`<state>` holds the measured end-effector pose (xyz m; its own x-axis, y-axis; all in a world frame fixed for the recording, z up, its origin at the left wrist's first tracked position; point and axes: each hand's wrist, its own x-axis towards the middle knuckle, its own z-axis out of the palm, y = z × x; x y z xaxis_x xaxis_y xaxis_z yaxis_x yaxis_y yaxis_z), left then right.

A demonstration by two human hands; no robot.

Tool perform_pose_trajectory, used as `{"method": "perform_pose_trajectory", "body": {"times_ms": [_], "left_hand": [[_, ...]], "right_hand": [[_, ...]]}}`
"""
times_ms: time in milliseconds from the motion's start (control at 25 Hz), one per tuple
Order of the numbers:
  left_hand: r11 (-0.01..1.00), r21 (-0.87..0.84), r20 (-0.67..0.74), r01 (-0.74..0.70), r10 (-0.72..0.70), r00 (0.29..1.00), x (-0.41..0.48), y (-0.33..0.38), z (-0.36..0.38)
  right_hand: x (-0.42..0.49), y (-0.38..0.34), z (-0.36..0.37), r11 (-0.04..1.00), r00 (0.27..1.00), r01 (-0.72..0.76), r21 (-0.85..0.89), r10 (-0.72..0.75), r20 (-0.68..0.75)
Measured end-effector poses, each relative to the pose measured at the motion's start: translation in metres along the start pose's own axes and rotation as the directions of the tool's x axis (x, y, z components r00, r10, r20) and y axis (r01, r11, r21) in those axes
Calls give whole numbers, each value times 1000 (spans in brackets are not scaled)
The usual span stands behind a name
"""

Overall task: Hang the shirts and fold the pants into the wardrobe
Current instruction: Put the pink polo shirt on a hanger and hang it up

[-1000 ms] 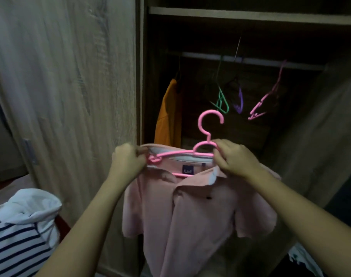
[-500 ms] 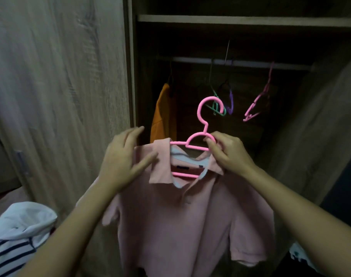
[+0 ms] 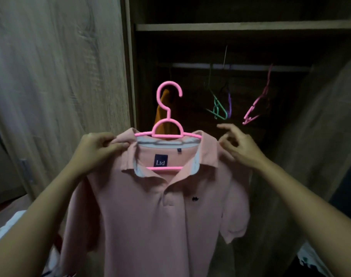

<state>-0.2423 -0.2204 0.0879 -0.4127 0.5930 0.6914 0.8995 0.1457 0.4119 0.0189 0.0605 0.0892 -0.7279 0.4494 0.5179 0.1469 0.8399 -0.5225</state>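
The wardrobe opening (image 3: 220,96) stood unobstructed at the front, its door (image 3: 60,76) drawn aside to the left. Along the rail (image 3: 240,66), an orange garment (image 3: 162,108) occupied the left end, green and purple hangers (image 3: 220,108) hung at mid-rail, and a pink empty hanger (image 3: 256,108) hung further right. Clear rail lay between the orange garment and the green hanger, and to the right of the pink one.

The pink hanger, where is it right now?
In the head view the pink hanger is centre frame, inside the collar of the pink polo shirt, in front of the open wardrobe. The left hand pinches the shirt's shoulder beside it.
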Motion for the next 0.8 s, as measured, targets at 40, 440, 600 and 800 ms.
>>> {"method": "perform_pose_trajectory", "body": {"times_ms": [40, 440, 600, 800], "left_hand": [[1000, -10, -24, 28, -28, 999, 1, -5, -4], [995, 56, -52, 85, -82, 995, 0, -26, -33], [999, -20, -44, 38, -39, 998, -2, -16, -23], [999, -40, -8, -15, 15, 1000, 9, -4, -10]], "right_hand": [[-5, 7, 0, 998, 997, -62, 13, 62, 51], [-14, 27, -6, 900, 935, -153, 408, 266, -235], [-5, 42, -12, 951, 918, -238, 198, 287, -272], [8, -4, -12, 997, 988, -18, 69, 28, -152]]}}
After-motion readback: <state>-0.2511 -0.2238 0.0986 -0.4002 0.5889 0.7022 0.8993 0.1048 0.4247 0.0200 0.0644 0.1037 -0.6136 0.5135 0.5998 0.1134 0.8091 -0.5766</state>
